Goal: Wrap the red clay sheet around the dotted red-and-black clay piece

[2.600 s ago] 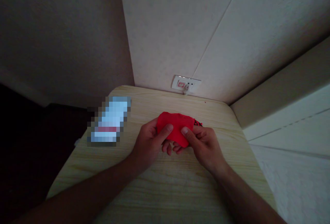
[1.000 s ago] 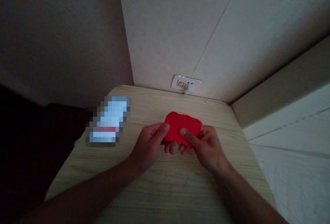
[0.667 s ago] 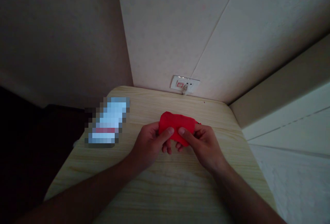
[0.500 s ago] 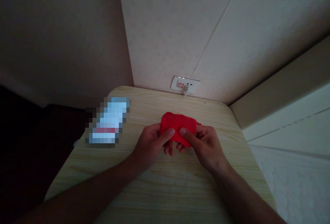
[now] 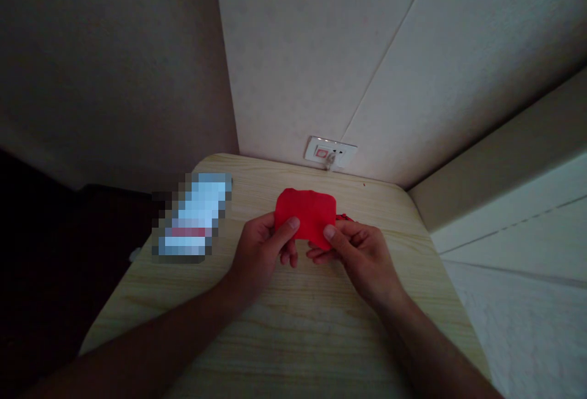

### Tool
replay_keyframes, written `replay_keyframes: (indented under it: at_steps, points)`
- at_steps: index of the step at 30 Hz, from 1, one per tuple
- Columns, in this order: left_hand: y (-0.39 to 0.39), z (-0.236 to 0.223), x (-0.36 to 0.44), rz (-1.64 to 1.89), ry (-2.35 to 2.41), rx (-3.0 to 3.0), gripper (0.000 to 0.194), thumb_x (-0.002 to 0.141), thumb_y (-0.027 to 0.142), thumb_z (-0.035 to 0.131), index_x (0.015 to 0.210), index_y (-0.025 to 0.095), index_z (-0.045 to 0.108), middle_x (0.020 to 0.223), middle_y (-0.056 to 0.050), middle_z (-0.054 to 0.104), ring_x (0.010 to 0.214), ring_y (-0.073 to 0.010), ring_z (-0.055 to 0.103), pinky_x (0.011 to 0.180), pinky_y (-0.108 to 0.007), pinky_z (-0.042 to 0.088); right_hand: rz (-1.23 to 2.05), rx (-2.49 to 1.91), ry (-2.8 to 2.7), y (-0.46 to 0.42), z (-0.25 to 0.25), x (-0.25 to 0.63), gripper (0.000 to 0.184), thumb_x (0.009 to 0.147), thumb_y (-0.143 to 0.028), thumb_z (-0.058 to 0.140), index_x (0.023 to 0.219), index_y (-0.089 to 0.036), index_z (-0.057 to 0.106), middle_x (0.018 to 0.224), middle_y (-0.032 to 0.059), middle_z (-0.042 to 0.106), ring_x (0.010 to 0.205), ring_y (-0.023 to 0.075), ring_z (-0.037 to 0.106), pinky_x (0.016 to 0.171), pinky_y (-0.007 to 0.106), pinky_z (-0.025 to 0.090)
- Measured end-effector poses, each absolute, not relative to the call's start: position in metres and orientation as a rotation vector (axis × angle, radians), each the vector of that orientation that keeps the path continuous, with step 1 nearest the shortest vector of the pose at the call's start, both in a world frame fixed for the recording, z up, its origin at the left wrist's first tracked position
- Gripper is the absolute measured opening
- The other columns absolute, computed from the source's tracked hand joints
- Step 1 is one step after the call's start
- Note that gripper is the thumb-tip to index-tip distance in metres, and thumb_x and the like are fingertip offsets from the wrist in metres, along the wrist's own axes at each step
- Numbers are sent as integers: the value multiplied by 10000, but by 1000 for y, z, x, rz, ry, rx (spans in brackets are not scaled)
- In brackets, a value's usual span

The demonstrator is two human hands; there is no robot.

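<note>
Left hand (image 5: 260,249) is pinching a flat, bright red piece of what looks like soft cloth (image 5: 308,210), its thumb pressing on the front face while the other fingers are curling behind and below. Right hand (image 5: 365,259) is pinching the same cloth at its lower right corner, thumb on top, fingers tucking underneath. From where I'm standing, the cloth is stretching between the two, its long axis running left to right, its upper edge facing the wall (image 5: 279,74). Both hands are touching it, so neither is nearer, though the left thumb is reaching farther in over the face. Behind the right fingers a small black-and-red patterned bit (image 5: 345,218) is peeking out; I can't tell whether it's joined to the cloth. All this is happening above a pale, wood-grained tabletop (image 5: 293,338). Well apart on the left, a bright, pixelated rectangular slab (image 5: 195,212) is lying near the table's edge.
</note>
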State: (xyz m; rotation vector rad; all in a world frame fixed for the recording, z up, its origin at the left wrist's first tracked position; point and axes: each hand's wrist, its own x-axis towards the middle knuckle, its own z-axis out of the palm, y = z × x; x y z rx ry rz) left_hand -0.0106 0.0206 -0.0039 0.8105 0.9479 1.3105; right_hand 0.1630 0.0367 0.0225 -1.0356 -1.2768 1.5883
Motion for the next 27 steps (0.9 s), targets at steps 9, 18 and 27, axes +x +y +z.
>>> replay_keyframes:
  at_steps: [9, 18, 27]
  points:
    - [21, 2, -6, 1217, 828, 756, 254, 765, 339, 825, 729, 150, 660, 581, 28, 603, 502, -98, 507, 498, -238, 497, 1538, -985, -1266, 39, 26, 164, 234, 838, -390, 819, 783, -165, 794, 682, 39, 766, 533, 126, 693, 530, 201, 589]
    - [22, 0, -8, 1165, 920, 865, 158, 771, 271, 805, 816, 125, 768, 725, -36, 726, 572, -117, 575, 538, -233, 473, 1584, -1040, -1348, 38, 28, 161, 272, 748, -400, 882, 750, -148, 779, 618, 27, 731, 499, 112, 646, 490, 197, 566]
    - [22, 0, -7, 1154, 804, 815, 160, 772, 301, 818, 798, 149, 777, 719, -24, 728, 589, -123, 599, 577, -247, 515, 1615, -1057, -1258, 34, 34, 163, 304, 689, -382, 921, 661, -138, 741, 578, 25, 716, 436, 122, 656, 411, 190, 571]
